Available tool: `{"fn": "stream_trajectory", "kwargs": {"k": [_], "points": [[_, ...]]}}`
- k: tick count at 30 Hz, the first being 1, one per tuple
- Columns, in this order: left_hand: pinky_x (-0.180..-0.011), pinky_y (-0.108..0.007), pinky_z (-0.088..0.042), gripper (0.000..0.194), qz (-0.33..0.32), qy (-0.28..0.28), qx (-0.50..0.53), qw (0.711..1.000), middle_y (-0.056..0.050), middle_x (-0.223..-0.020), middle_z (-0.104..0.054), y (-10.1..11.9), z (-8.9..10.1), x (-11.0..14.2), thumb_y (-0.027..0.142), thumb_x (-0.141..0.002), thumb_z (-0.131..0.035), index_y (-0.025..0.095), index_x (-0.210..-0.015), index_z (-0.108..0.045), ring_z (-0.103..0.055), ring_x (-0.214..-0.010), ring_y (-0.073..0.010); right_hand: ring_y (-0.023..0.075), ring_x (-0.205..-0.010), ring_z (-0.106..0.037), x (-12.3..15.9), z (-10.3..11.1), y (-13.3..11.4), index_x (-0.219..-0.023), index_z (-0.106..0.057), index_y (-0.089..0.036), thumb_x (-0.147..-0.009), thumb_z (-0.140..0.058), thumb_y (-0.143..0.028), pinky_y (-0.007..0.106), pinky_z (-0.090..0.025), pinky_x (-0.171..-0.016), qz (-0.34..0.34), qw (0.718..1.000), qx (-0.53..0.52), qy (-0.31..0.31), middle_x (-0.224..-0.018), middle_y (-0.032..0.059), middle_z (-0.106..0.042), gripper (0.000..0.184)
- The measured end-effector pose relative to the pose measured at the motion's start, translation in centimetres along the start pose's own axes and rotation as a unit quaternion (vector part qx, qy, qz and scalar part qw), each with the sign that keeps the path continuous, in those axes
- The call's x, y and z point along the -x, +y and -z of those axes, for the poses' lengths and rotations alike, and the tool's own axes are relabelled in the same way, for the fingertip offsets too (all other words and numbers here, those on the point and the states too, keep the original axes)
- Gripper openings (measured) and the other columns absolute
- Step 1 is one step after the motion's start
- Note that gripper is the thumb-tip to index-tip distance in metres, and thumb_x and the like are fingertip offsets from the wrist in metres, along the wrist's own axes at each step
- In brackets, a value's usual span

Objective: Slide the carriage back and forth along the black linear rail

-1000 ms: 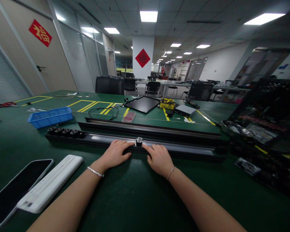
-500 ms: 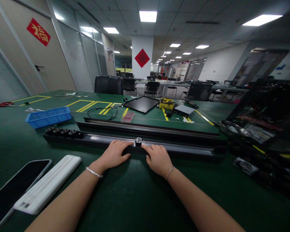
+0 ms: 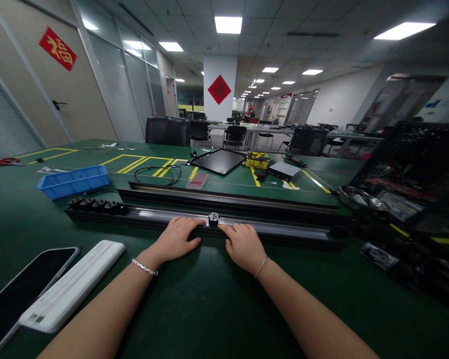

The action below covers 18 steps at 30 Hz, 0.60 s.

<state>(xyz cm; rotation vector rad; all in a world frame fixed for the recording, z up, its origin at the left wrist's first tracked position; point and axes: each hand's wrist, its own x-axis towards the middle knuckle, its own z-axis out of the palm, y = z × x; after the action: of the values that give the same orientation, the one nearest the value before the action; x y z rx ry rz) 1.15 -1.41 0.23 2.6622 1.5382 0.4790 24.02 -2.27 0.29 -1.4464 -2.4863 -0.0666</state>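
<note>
A long black metal channel with a shiny inner strip lies across the green table in front of me. In its middle sits a small black socket module with a light grey top. From the left, my left hand grips the channel, its index fingertip beside the module and thumb on the near side. My right hand grips it likewise from the right, index finger touching or very near the module. Several black modules sit in the channel's left end. Fingertips inside the channel are partly hidden.
A second black channel lies behind. Left are a blue bin, a white power bank and a phone. Farther back are a black panel and grey box. A metal bowl stands right.
Both hands keep the same place on the channel beside the module. The whole view has shifted very slightly; nothing else visibly differs.
</note>
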Motion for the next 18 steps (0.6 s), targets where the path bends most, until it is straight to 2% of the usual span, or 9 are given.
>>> {"fn": "stream_trajectory", "kwargs": {"k": [18], "points": [[-0.092, -0.039, -0.033, 0.046, -0.004, 0.002, 0.001, 1.000, -0.004, -0.107, -0.061, -0.25, -0.25, 0.03, 0.035, -0.078, -0.054, 0.027, -0.123, -0.048, -0.054, -0.100, -0.0215, 0.0192, -0.096, -0.050, 0.02, 0.18, -0.01, -0.126, -0.048, -0.026, -0.084, -0.040, -0.022, 0.032, -0.029, -0.089, -0.004, 1.000, -0.005, -0.008, -0.101, 0.0060, -0.060, 0.043]]}}
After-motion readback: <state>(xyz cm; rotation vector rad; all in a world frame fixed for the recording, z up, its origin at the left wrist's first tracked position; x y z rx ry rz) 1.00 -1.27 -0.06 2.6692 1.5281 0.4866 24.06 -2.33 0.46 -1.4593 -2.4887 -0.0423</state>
